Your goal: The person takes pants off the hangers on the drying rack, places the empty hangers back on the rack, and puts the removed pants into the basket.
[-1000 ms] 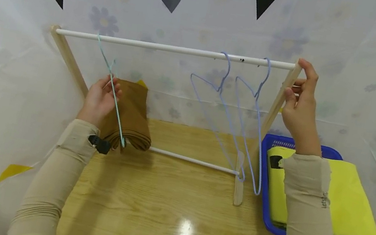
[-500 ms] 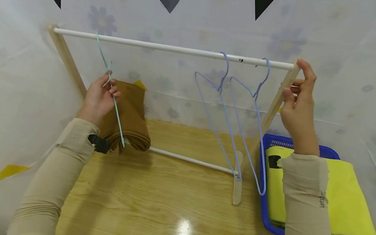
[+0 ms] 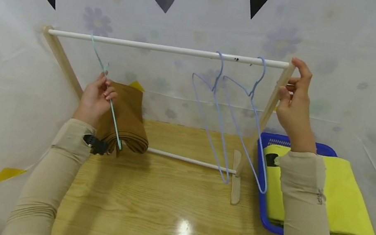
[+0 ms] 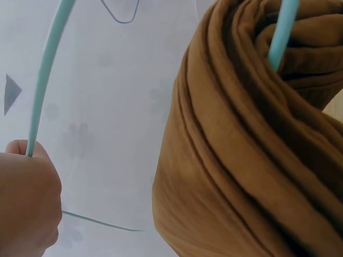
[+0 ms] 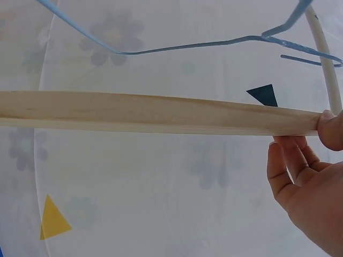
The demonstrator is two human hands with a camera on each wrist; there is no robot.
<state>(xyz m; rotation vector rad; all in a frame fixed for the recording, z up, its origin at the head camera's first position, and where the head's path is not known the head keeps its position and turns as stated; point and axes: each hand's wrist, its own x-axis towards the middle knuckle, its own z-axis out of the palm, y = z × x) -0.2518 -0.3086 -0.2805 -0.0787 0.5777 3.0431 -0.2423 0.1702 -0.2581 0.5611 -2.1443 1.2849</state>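
My left hand (image 3: pixel 94 100) pinches one side of a mint-green wire hanger (image 3: pixel 114 120), whose hook sits on the white top rod (image 3: pixel 162 48) of a clothes rack. A folded brown cloth (image 3: pixel 131 118) is draped over this hanger's lower bar; in the left wrist view the cloth (image 4: pixel 214 155) shows as thick layered folds. My right hand (image 3: pixel 295 113) grips the rack's right wooden post (image 3: pixel 273 99) near its top. In the right wrist view the thumb lies on one edge of the post (image 5: pixel 161 112) and the fingers on the other.
Two periwinkle wire hangers, a left one (image 3: pixel 217 110) and a right one (image 3: pixel 256 115), hang bare on the rod's right part. At the right a blue basket (image 3: pixel 262 217) holds folded yellow cloth (image 3: pixel 348 196). A white lower bar (image 3: pixel 184 159) runs close over the wooden table (image 3: pixel 141 210).
The two periwinkle hangers have swung, their lower ends moving apart. My left hand stays on the mint hanger, its fingers slightly shifted; my right hand keeps its grip. The whole view has drifted a little.
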